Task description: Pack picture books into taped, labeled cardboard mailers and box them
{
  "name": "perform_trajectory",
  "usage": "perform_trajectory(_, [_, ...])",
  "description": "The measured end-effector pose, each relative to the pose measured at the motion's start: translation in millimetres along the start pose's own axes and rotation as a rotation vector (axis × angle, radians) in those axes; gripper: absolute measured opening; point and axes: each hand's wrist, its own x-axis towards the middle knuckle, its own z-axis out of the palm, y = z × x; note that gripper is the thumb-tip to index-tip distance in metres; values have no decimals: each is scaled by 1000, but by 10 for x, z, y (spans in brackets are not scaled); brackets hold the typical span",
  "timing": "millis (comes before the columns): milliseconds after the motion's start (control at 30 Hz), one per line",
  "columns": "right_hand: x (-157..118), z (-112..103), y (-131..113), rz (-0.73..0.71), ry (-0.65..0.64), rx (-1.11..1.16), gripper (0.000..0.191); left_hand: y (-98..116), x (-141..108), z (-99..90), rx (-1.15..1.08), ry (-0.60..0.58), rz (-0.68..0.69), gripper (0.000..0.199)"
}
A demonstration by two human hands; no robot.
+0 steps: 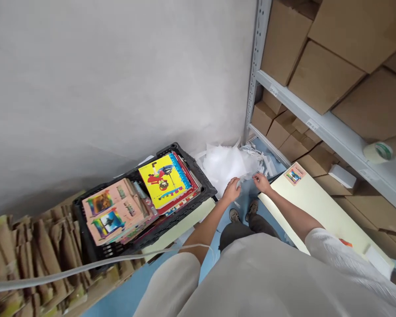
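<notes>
My left hand [231, 190] and my right hand [261, 182] reach forward at waist height, a short gap apart, with fingers closed in a pinch. A thin, see-through plastic film [247, 190] spans the space between them; its outline is faint against the floor. Just beyond the hands lies a heap of white plastic sheets [222, 165] on the floor by the wall. Left of my left hand stands a black crate [206, 181] with a yellow picture book [165, 180] and a pile of pink books [114, 211]. A small pink card or booklet [295, 174] is nearest my right hand.
The pink card lies on a pale yellow table [320, 207] at right. Behind it, a metal shelf [333, 123] carries cardboard boxes [326, 75] and a tape roll [378, 152]. Folded cardboard [36, 259] stands at lower left. A white cable [95, 265] crosses in front.
</notes>
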Motion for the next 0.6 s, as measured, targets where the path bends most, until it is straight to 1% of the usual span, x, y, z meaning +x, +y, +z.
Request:
perform_trajectory(167, [664,263,240,26,-71,39,23,-214,241,146,-38,21,-123,54])
perform_trajectory(333, [1295,653,613,81,-154,18,28,-471,509,344,-59,68,-182,56])
perform_trajectory(467, [1680,1028,883,114,-243,-29,32,-655,679,527,-70,74,-230,54])
perform_trajectory(600, [1936,1376,1082,103,-282,-67,38,-812,766,731,-93,74,-282,52])
